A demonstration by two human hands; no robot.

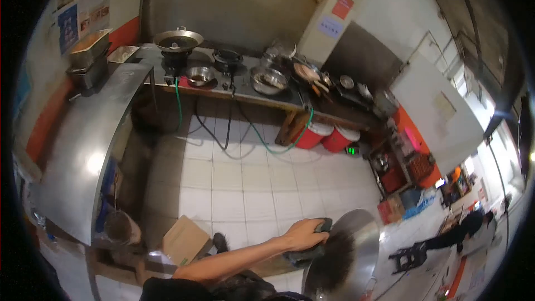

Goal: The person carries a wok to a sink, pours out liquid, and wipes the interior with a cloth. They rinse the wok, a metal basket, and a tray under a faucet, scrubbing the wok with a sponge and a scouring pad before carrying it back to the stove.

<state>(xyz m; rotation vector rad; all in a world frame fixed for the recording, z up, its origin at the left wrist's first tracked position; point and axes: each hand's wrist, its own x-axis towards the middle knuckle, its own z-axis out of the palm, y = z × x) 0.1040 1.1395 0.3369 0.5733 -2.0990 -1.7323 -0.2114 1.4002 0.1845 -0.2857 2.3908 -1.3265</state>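
My left hand (305, 235) reaches across from the lower left, its fingers closed round a dark green cloth (304, 257). The cloth lies against the near left rim of a large round metal pan (365, 245), which appears tilted on its side. A dark, blackened patch covers much of the pan's surface beside my hand. My right hand is out of sight.
A cardboard box (186, 239) lies on the tiled floor near a shoe (220, 242). A steel counter (83, 150) runs along the left. At the back, a stove counter bears a wok (178, 40) and bowls, with hoses hanging below. A black stool (409, 259) stands at right near a person.
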